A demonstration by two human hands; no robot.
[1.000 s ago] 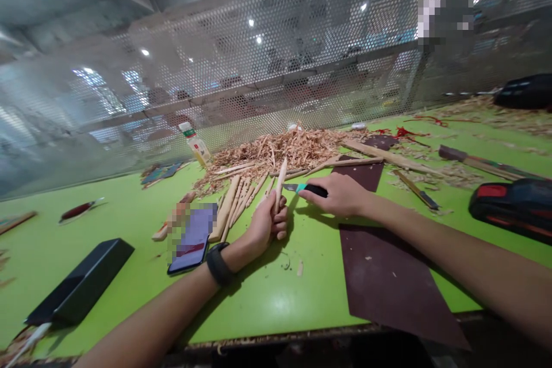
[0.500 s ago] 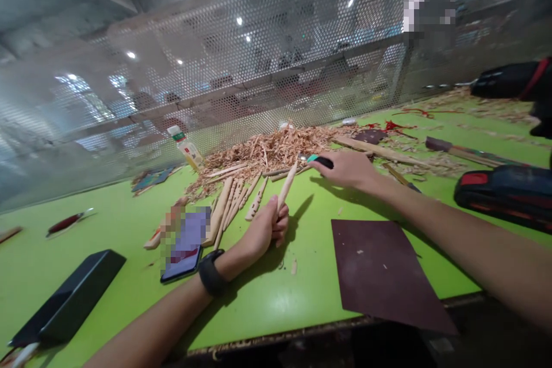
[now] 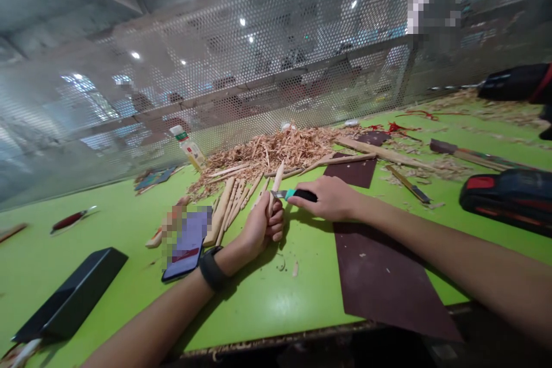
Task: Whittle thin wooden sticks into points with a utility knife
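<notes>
My left hand (image 3: 261, 224) is closed round a pale wooden stick (image 3: 278, 173), whose pointed end sticks up past the fingers. In my right hand (image 3: 330, 198) is a carving knife (image 3: 304, 194) with a black and green handle. Its short blade lies against the stick just above my left thumb. Several carved wooden sticks (image 3: 233, 202) lie on the green table just left of my left hand. A sheet of dark sandpaper (image 3: 383, 276) lies below my right forearm. The lower part of the held stick is hidden in my fist.
Wood shavings (image 3: 276, 146) are heaped along the perforated metal screen (image 3: 241, 80). A phone (image 3: 185, 247) and a black box-like stand (image 3: 71, 293) are at left, with a bottle (image 3: 187, 146) behind. A power drill (image 3: 509, 192) stands at right, near a yellow cutter (image 3: 407, 184).
My right hand has come down and left with the knife, bringing its blade onto the stick. My left hand has shifted slightly left, and the stick stands more upright.
</notes>
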